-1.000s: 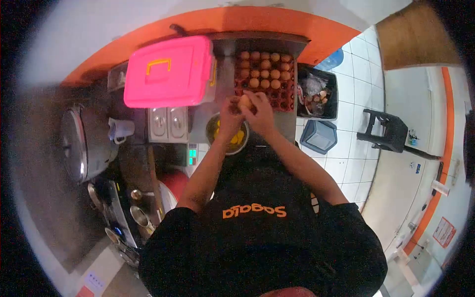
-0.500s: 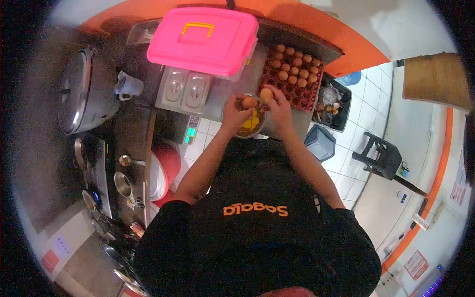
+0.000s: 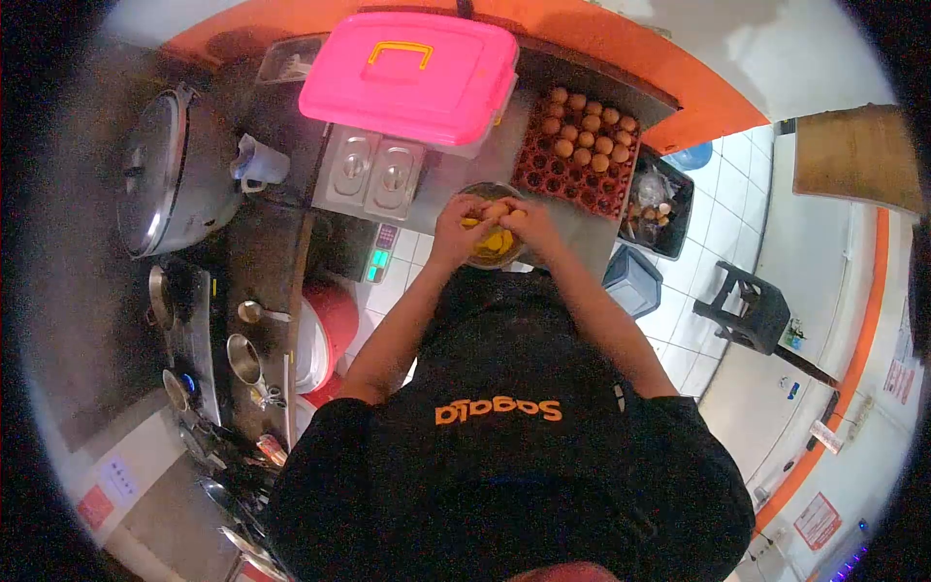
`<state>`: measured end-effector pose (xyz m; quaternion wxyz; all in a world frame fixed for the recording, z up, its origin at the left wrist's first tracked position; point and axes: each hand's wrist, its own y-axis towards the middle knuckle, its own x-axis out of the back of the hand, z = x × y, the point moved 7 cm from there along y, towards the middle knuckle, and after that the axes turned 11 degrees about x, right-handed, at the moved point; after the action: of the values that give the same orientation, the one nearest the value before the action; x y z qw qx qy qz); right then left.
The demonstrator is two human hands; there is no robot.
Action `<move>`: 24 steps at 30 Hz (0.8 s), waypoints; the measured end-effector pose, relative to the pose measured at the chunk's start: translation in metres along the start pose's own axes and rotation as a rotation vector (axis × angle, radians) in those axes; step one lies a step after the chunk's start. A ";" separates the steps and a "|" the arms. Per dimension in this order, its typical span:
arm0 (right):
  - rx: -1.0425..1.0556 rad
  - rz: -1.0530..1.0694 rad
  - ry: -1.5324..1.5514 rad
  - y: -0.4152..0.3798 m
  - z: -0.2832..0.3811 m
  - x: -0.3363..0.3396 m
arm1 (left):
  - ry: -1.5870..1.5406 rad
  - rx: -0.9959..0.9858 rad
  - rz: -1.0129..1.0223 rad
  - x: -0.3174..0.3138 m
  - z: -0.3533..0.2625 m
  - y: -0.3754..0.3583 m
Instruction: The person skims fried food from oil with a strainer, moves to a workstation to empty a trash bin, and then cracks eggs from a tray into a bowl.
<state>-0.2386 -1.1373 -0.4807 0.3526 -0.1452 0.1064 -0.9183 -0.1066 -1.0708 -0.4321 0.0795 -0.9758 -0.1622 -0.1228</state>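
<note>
Over a round bowl (image 3: 482, 190) at the counter's front edge, both hands meet. Several yellow yolks (image 3: 497, 241) lie in the bowl. My left hand (image 3: 459, 228) has its fingers wrapped round a brown egg (image 3: 497, 210). My right hand (image 3: 532, 230) is closed on another egg (image 3: 519, 215), partly hidden by the fingers, beside the first. Whether the shells are cracked cannot be made out. A red egg tray (image 3: 579, 187) with several brown eggs stands to the right of the bowl.
A pink lidded box (image 3: 407, 82) and two lidded steel pans (image 3: 393, 178) stand left of the bowl. Right of the counter are a black bin (image 3: 682, 218) with shells and a grey bin (image 3: 632, 279). A large pot (image 3: 179, 175) and a jug (image 3: 262, 162) are at left.
My hands have come together over the bowl, bringing the two eggs side by side. The right hand has moved left and down. The view has shifted slightly.
</note>
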 end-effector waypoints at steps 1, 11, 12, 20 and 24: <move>-0.037 0.000 -0.057 -0.001 0.004 -0.001 | 0.059 0.054 -0.004 -0.001 0.000 0.000; -0.016 0.014 -0.305 0.018 -0.037 -0.011 | 0.385 -0.107 -0.158 -0.017 0.033 0.002; -0.018 0.015 -0.304 0.018 -0.052 -0.011 | 0.386 -0.105 -0.156 -0.014 0.033 0.003; 0.342 -0.126 -0.384 0.008 -0.021 0.011 | 0.416 -0.129 0.015 -0.006 0.046 0.019; 0.257 -0.114 -0.179 0.010 -0.030 0.014 | -0.008 0.161 0.042 -0.011 0.029 0.020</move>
<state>-0.2526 -1.1518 -0.5095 0.3238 -0.1861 -0.0522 -0.9262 -0.1038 -1.0869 -0.4653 0.1598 -0.9699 -0.1516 -0.1040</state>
